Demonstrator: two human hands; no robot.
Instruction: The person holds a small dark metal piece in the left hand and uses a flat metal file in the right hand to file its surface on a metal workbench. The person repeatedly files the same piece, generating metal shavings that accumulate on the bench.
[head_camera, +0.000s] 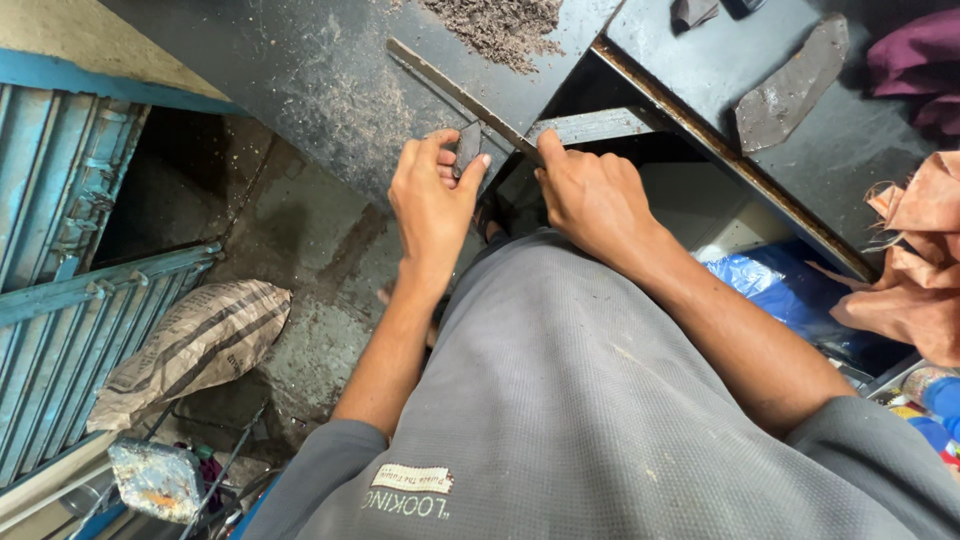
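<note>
So I've got a small dark grey wedge-shaped piece, leather or rubber by the look of it (467, 147), pinched in my left hand (432, 196), thumb on one side and fingers curled on the other. It sits right at the edge of the black, dusty tabletop (330, 70), touching a long thin flat metal strip (460, 95) that runs diagonally across that edge. My right hand (592, 195) is closed down on the near end of the strip, thumb pressing on top.

To do this bit well, I reckon the strip has to stay pinned flat so it can't skid, with the wedge kept snug against it and fingertips tucked back from the edge.

Further out there's a heap of brownish shavings (500, 25) on the tabletop and a bigger dark grey offcut (790, 85) to the right. Below left, a striped woven sack (195, 345) lies on the concrete floor (320, 250) beside blue metal shutters (60, 200).
</note>
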